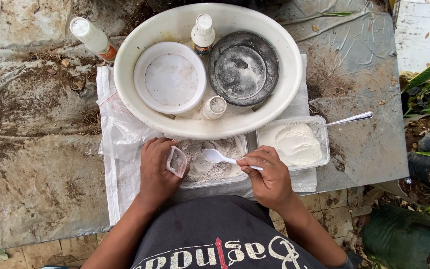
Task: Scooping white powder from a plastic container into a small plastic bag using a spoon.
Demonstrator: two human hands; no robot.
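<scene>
My left hand (156,172) holds a small clear plastic bag (176,161) open over a clear container of grey powder (214,164). My right hand (269,174) grips a white plastic spoon (217,157), its bowl above the grey powder beside the bag. To the right stands a second clear container of white powder (295,143) with a metal spoon (350,119) resting in it.
A big white oval basin (125,74) behind holds a white bowl (169,77), a dark round pan (243,68), a white bottle (203,34) and a small jar (214,107). Another bottle (92,39) lies at its left. Plants crowd the right edge.
</scene>
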